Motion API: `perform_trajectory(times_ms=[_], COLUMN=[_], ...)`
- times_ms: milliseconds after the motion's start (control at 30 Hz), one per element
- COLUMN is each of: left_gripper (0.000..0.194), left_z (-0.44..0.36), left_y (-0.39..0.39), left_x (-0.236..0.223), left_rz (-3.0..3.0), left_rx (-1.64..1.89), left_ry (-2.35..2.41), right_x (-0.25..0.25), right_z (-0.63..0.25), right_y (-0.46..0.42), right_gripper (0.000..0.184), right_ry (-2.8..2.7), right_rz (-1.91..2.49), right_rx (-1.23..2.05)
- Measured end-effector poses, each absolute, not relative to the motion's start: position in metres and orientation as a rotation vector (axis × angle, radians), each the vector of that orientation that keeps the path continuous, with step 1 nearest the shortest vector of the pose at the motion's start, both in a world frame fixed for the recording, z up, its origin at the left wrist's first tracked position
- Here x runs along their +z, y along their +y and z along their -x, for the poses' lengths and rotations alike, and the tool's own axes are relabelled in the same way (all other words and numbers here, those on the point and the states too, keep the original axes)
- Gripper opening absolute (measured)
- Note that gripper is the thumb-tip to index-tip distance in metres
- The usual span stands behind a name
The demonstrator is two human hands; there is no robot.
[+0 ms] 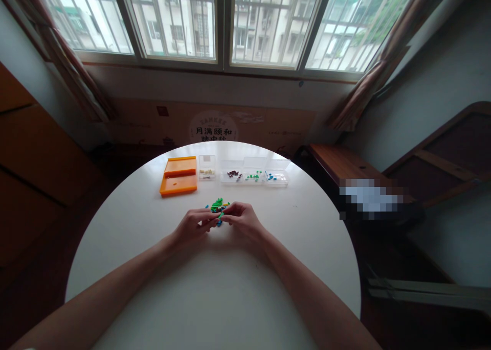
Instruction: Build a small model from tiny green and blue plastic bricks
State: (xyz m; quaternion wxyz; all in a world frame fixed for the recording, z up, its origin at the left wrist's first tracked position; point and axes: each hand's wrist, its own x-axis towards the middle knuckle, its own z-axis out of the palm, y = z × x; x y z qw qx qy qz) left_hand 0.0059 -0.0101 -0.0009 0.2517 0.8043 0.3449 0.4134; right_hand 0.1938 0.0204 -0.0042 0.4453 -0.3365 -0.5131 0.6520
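Note:
Near the middle of the table, my left hand (195,222) and my right hand (244,218) meet fingertip to fingertip. Both are closed in a pinch on a small green toy brick piece (221,215), whose exact shape is too small to make out. Just beyond the fingers lies a little heap of loose toy bricks (218,204), mostly green, with some blue, dark and yellow ones. My fingers partly cover the heap's near side, and I cannot tell whether the held piece is joined to others.
On the round white table (199,299), an open orange case (178,182) stands back left. Beside it are a clear box with cream pieces (207,171) and an open clear divided box (253,181) holding brown, green and blue pieces. A wooden bench (345,163) stands right.

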Motion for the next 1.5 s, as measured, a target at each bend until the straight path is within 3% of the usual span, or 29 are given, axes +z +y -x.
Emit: perform_trajectory(times_ms=[1500], left_gripper=[0.024], left_z=[-0.0086], left_y=[-0.0115], left_x=[0.0027], left_rz=[-2.222], left_rx=[1.122], left_ry=[0.945], right_x=[0.0002], right_z=[-0.1977], right_y=[0.018], right_gripper=[0.029], right_ry=[-1.314], right_rz=[0.789], right_rx=[1.643])
